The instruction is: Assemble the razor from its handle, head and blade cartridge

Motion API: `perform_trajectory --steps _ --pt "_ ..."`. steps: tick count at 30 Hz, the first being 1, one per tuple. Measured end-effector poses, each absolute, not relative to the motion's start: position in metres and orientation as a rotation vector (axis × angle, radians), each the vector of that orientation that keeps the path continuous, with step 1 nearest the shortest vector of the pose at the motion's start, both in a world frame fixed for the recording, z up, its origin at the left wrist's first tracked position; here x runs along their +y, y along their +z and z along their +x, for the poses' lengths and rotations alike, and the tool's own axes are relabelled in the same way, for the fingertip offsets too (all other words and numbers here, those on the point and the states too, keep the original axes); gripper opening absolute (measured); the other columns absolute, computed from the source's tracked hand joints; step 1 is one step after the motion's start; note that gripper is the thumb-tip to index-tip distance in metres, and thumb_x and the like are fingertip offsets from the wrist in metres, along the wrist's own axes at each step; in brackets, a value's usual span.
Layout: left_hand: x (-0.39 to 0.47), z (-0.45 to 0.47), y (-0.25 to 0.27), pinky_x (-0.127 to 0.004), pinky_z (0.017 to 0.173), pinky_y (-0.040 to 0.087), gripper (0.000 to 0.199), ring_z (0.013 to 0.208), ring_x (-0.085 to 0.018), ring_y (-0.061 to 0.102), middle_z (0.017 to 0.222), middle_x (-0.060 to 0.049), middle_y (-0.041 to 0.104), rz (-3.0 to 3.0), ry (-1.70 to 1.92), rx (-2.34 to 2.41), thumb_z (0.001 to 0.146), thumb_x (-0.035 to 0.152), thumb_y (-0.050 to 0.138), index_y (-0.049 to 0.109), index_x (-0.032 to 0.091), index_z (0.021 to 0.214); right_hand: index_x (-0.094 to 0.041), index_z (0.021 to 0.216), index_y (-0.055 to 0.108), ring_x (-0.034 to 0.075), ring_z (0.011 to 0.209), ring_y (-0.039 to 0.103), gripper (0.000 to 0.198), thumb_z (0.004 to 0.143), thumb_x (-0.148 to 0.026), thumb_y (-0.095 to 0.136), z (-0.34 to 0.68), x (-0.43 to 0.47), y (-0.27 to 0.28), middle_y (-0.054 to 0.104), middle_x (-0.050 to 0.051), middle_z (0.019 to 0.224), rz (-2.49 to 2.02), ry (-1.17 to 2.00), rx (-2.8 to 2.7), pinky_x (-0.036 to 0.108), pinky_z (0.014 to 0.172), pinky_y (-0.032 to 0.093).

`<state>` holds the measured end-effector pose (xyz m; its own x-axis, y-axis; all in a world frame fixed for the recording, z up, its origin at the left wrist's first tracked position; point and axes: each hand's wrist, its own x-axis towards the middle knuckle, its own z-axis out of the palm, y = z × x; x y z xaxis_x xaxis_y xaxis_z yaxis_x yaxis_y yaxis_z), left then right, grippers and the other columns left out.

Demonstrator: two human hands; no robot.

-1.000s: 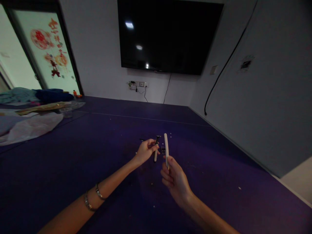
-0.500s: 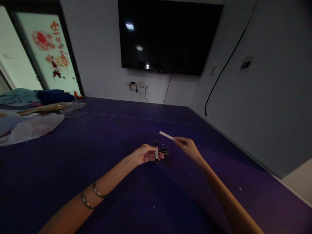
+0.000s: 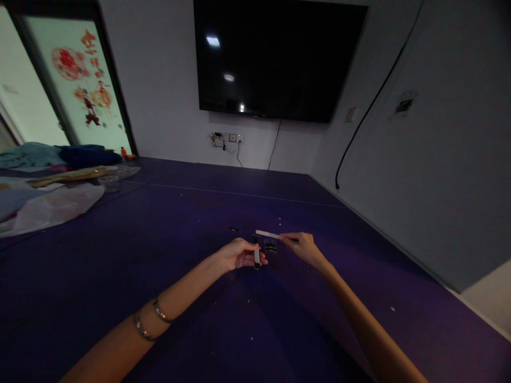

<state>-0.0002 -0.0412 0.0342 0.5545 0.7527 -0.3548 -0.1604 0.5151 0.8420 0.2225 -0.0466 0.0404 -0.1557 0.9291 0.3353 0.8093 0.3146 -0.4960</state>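
My left hand (image 3: 240, 255) pinches a slim white-and-black stick (image 3: 256, 256) between thumb and fingers. The stick points away from me, with a dark piece at its far end too small to make out. In my right hand (image 3: 304, 247) is a flat white stick (image 3: 268, 234) with a rounded tip, held nearly level and pointing left. Its tip is right by the dark far end of the left-hand stick; I cannot tell whether they touch. Just below the flat white stick, a small dark rectangular object (image 3: 270, 246) lies on the purple surface (image 3: 191, 319).
A small black piece (image 3: 233, 229) lies beyond my left hand, and white specks dot the surface. At the left are a clear plastic bag (image 3: 59, 207) and folded cloths (image 3: 90, 155). A television (image 3: 279, 64) and a hanging black cable (image 3: 359, 127) are on the walls.
My right hand has moved left and slightly down, bringing the flat white stick's tip to the far end of the left-hand stick. My left hand has barely moved.
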Motion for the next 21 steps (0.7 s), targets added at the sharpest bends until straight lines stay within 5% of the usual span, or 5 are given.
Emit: perform_trajectory --steps 21 --pt "-0.0386 -0.002 0.0282 -0.034 0.064 0.051 0.007 0.065 -0.023 0.067 0.07 -0.013 0.066 0.895 0.58 0.765 0.077 0.013 0.055 0.056 0.006 0.079 -0.02 0.08 0.073 0.017 0.059 0.059 0.037 0.08 -0.043 0.045 0.2303 -0.0428 0.0355 0.067 0.001 0.061 -1.414 0.391 -2.048 0.024 0.056 0.039"
